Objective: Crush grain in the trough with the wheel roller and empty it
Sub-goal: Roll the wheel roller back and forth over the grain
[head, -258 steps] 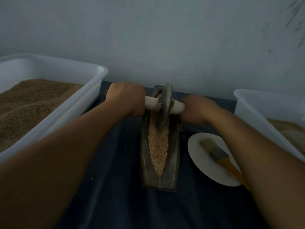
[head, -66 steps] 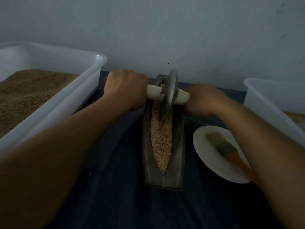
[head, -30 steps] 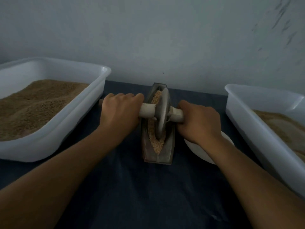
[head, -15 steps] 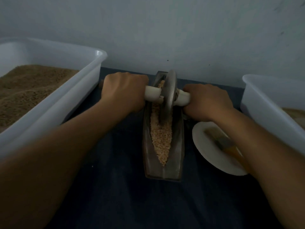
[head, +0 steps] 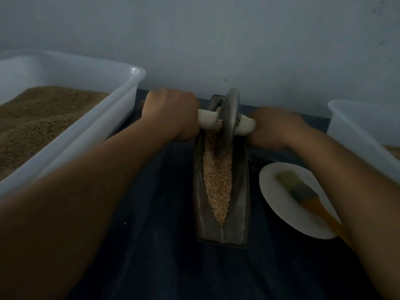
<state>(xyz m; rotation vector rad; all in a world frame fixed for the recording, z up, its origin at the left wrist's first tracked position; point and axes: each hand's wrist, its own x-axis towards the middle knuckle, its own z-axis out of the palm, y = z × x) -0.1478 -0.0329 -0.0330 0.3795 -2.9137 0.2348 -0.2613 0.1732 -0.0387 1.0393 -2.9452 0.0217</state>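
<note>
Dimness covers the whole scene, and fine detail is hard to read. One dark metal trough lies lengthwise on a dark blue cloth, its far end hidden behind the wheel roller. Grain fills the groove of the trough in a pale strip that narrows to a point toward the near end. The single wheel stands on edge near the far end of the trough, its lower rim sunk in the grain, with a white handle sticking out on each side.

Two hands work the roller. The left hand is wrapped round the left handle, fingers curled under and out of sight. The right hand is wrapped round the right handle in the same way; only the back of it shows. Both forearms run off the bottom edge of the view.

Two white plastic tubs flank the cloth. The left tub holds a heap of brown meal and is cut off at the left edge. The right tub is cut off at the right edge, and only a sliver of its contents shows.

One white plate sits just right of the trough, partly hidden by the right forearm. One brush with pale bristles and an orange handle lies on it, the handle's end hidden under the arm.

No writing or label can be made out on anything.
</note>
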